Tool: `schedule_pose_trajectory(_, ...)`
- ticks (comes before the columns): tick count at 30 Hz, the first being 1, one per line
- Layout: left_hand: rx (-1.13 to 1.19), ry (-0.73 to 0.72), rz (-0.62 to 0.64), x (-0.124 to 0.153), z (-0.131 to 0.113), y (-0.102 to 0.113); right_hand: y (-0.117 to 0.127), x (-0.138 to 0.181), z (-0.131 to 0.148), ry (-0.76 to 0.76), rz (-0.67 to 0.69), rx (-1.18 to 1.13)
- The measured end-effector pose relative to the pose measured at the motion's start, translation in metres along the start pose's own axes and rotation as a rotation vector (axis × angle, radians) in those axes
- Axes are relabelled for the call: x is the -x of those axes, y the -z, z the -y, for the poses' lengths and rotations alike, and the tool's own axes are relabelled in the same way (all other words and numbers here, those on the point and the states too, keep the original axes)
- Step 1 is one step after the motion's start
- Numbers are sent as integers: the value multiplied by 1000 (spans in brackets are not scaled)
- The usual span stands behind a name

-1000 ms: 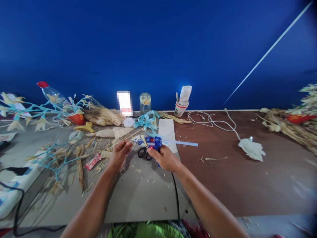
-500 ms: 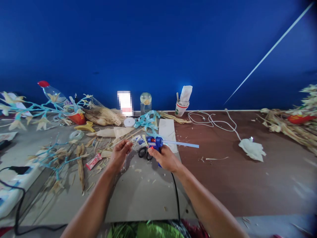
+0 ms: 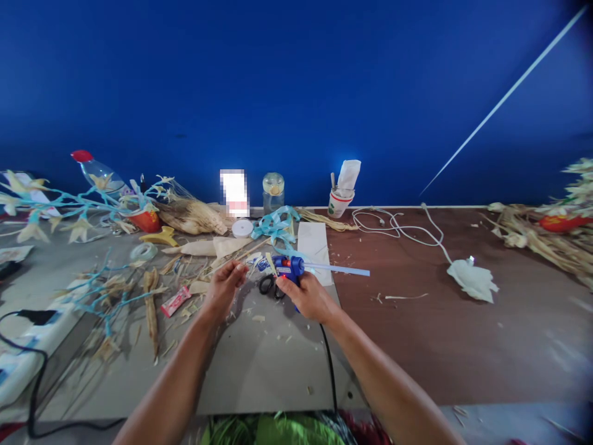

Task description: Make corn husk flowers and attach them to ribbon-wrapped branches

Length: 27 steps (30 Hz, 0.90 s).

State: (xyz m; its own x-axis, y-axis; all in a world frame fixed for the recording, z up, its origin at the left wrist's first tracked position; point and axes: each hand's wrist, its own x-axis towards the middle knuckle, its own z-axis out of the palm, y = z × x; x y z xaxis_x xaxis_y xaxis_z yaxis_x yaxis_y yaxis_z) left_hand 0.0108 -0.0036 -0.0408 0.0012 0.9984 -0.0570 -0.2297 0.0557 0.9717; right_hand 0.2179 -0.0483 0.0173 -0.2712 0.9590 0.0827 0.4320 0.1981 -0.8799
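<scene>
My right hand (image 3: pixel 311 295) is wrapped round the grip of a blue glue gun (image 3: pixel 290 266). A long translucent glue stick (image 3: pixel 345 270) juts from its back end, and its nozzle points left. Close to that nozzle, my left hand (image 3: pixel 227 281) is closed in a pinch; what sits between the fingertips is too small to make out. A pale strip of husk (image 3: pixel 271 264) shows against the gun's front. Under the gun lie black-handled scissors (image 3: pixel 266 285), partly hidden. Behind it, light blue ribbon (image 3: pixel 278 224) lies in a loose heap.
Left are blue-stemmed husk flowers (image 3: pixel 78 201), dried husks (image 3: pixel 194 217), a tape roll (image 3: pixel 143 251), a red wrapper (image 3: pixel 176 301) and a power strip (image 3: pixel 41 346). A glass jar (image 3: pixel 273 194) and paper cup (image 3: pixel 341 203) stand by the wall. A white cable (image 3: pixel 417 232) lies right. The gun's black cord (image 3: pixel 330 364) runs off the front edge.
Almost nothing differs. The glue gun and its stick have shifted very slightly to the left; my left hand stays pinched near the nozzle.
</scene>
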Motion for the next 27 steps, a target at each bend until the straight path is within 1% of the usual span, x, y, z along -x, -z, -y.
schedule_pose_trajectory(3,-4,-9,-6,1,-2,-2,0,0,2,28,1,-14)
schedule_pose_trajectory(8,-6,-1,-19,1,-2,-3,-1,0,0,13,-12,11)
schedule_pose_trajectory(12,11,-6,-21,0,-1,-1,0,0,-4,-37,33,-52)
schedule_pose_trajectory(17,4,0,-33,0,0,-1,4,0,-3,-39,89,-165)
schedule_pose_trajectory(20,18,0,-36,-1,0,-2,5,0,-2,-34,79,-193)
schedule_pose_trajectory(27,51,9,-7,1,-1,-3,4,0,-3,-17,44,-136)
